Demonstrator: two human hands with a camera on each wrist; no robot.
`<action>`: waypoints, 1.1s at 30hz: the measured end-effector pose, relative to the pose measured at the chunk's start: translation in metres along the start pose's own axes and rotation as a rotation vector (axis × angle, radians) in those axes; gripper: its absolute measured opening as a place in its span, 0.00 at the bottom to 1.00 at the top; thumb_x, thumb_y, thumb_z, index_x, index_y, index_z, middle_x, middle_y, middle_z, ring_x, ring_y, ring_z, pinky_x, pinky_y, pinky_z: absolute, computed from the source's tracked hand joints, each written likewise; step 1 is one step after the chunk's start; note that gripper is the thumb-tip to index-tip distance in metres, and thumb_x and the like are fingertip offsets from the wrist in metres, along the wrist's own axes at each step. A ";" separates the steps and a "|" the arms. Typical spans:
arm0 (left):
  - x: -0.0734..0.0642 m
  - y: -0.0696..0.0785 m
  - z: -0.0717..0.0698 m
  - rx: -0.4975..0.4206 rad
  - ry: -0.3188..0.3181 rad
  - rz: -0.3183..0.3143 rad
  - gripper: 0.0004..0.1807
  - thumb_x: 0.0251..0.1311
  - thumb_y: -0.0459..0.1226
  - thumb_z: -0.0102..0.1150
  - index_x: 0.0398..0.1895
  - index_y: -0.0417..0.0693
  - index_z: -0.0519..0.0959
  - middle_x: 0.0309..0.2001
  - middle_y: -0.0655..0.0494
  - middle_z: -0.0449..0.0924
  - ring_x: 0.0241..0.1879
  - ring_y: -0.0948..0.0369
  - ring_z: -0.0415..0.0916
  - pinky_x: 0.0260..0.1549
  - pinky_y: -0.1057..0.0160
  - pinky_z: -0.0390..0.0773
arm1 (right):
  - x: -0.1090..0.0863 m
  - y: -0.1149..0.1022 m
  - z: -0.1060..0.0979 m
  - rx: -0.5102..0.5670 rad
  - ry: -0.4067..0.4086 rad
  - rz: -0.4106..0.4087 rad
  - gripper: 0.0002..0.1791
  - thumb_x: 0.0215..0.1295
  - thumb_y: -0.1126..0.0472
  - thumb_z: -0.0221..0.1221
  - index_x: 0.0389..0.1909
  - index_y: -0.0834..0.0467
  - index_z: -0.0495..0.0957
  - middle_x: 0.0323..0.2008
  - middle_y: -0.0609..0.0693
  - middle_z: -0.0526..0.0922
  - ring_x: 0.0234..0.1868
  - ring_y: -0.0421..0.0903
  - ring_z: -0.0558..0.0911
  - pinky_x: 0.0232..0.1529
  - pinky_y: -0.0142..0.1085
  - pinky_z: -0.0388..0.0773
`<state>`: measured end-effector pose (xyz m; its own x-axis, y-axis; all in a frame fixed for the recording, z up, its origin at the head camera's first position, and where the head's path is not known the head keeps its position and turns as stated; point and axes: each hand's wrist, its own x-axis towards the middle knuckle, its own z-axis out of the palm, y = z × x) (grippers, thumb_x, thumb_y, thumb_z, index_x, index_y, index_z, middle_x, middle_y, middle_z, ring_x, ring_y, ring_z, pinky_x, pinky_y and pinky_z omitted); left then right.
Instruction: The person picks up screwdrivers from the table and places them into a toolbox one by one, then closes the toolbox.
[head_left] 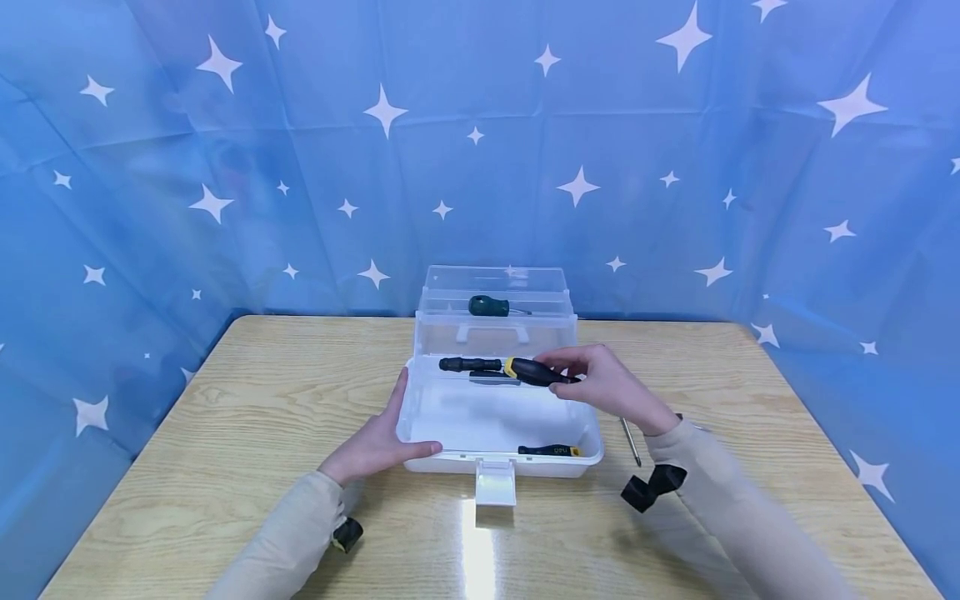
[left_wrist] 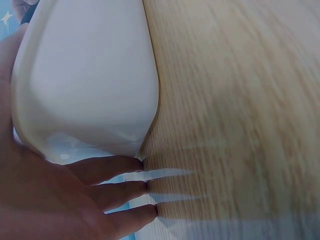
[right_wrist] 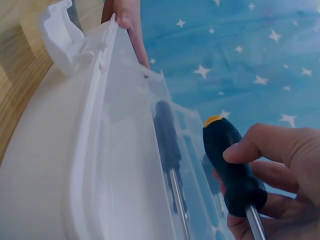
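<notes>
My right hand (head_left: pixel 611 385) holds a screwdriver (right_wrist: pixel 227 160) with a black handle and yellow end over the back right of an open white toolbox (head_left: pixel 480 417). Its thumb and fingers pinch the handle. My left hand (head_left: pixel 378 446) rests spread around the front left corner of the box, thumb on the front rim; in the left wrist view its straight fingers (left_wrist: pixel 117 192) reach the table beside the box wall. Along the back inside lies a screwdriver with a black ribbed handle (head_left: pixel 470 364), by a dark flat piece (head_left: pixel 491 377). A black and yellow handle (head_left: pixel 549 450) lies at the front right inside.
The clear lid (head_left: pixel 435 333) stands tilted back, with a green-handled screwdriver (head_left: pixel 489 306) in it. A white latch (head_left: pixel 496 483) hangs at the front. Right of the box, a metal shaft (head_left: pixel 632 442) lies on the wooden table (head_left: pixel 300 375), partly covered by my right arm. Behind hangs a blue star-patterned curtain (head_left: pixel 480 167).
</notes>
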<state>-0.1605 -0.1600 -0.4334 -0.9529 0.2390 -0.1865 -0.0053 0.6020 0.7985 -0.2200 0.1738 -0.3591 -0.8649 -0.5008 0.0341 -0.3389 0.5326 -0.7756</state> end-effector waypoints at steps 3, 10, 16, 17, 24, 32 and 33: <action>0.000 0.000 0.000 0.011 0.001 -0.003 0.68 0.48 0.55 0.72 0.77 0.56 0.28 0.68 0.26 0.55 0.63 0.36 0.61 0.58 0.38 0.63 | 0.003 -0.004 0.004 -0.005 -0.008 -0.014 0.22 0.58 0.70 0.62 0.55 0.64 0.79 0.44 0.57 0.83 0.32 0.48 0.75 0.29 0.36 0.72; 0.001 0.000 0.000 0.014 0.001 -0.008 0.68 0.48 0.56 0.72 0.77 0.56 0.28 0.68 0.27 0.54 0.63 0.36 0.61 0.58 0.38 0.63 | 0.008 -0.011 0.012 0.018 -0.037 -0.029 0.23 0.58 0.69 0.63 0.56 0.64 0.78 0.44 0.56 0.83 0.32 0.48 0.75 0.31 0.39 0.71; 0.002 0.001 0.000 0.018 0.007 -0.010 0.68 0.48 0.55 0.72 0.77 0.55 0.28 0.69 0.28 0.53 0.63 0.35 0.62 0.58 0.38 0.64 | 0.015 -0.017 0.018 0.042 -0.053 -0.013 0.22 0.59 0.68 0.63 0.56 0.61 0.79 0.45 0.54 0.83 0.37 0.48 0.78 0.37 0.40 0.75; 0.002 0.000 0.000 0.017 0.008 -0.009 0.68 0.48 0.55 0.72 0.77 0.55 0.29 0.69 0.28 0.53 0.63 0.35 0.62 0.58 0.38 0.64 | 0.016 -0.018 0.020 0.053 -0.055 -0.007 0.22 0.59 0.68 0.63 0.56 0.61 0.79 0.46 0.54 0.83 0.38 0.48 0.78 0.37 0.40 0.75; 0.003 0.000 -0.001 0.003 0.009 0.002 0.68 0.48 0.55 0.72 0.77 0.54 0.29 0.69 0.29 0.53 0.63 0.36 0.62 0.58 0.39 0.64 | 0.023 -0.025 0.028 0.115 -0.068 -0.044 0.21 0.59 0.69 0.63 0.56 0.63 0.79 0.47 0.56 0.83 0.39 0.48 0.80 0.38 0.39 0.77; 0.002 -0.001 0.000 -0.015 0.018 0.015 0.67 0.48 0.53 0.72 0.77 0.53 0.31 0.70 0.33 0.54 0.63 0.38 0.63 0.58 0.39 0.64 | 0.030 -0.036 0.041 0.111 -0.079 -0.111 0.21 0.58 0.69 0.63 0.55 0.64 0.79 0.46 0.57 0.83 0.39 0.47 0.81 0.38 0.39 0.78; 0.002 -0.001 0.000 -0.026 0.019 0.024 0.67 0.48 0.53 0.73 0.77 0.53 0.31 0.71 0.34 0.53 0.64 0.39 0.62 0.59 0.39 0.63 | 0.031 -0.037 0.043 0.109 -0.079 -0.116 0.22 0.58 0.69 0.63 0.55 0.64 0.79 0.46 0.57 0.83 0.39 0.47 0.81 0.39 0.38 0.78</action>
<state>-0.1620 -0.1601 -0.4347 -0.9584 0.2388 -0.1567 0.0099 0.5761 0.8173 -0.2185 0.1095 -0.3566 -0.7892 -0.6087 0.0815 -0.3890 0.3928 -0.8333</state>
